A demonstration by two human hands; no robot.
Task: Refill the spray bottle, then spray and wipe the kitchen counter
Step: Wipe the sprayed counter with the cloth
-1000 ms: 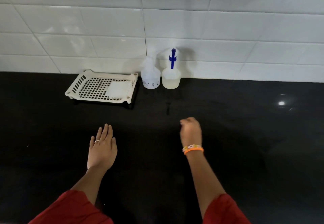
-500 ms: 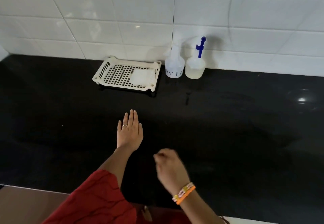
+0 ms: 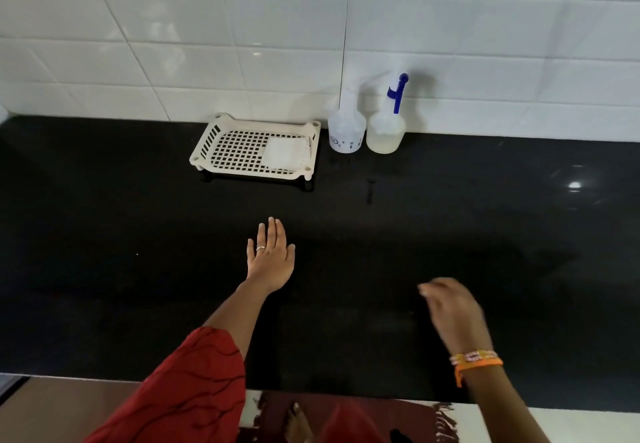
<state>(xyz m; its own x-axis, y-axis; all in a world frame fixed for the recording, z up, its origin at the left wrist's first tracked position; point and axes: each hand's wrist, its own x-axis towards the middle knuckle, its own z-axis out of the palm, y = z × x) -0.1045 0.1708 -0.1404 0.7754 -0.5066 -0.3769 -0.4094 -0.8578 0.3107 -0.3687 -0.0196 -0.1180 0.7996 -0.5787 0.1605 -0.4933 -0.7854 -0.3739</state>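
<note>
Two translucent spray bottles stand against the tiled wall: one with a white head and printed marks, and to its right one with a blue sprayer holding pale liquid. A folded white cloth lies in a cream perforated tray left of them. My left hand rests flat on the black counter, fingers together, holding nothing. My right hand hovers over the counter nearer me, blurred, fingers loosely curled and empty. Both hands are well short of the bottles.
The counter's front edge runs across the bottom, with a dark red mat and a bare foot on the floor below. A light reflection glints at the right.
The camera has pulled back and tilted down. My right hand drew back toward me, then swung out to the right. My left hand stays flat on the counter.
</note>
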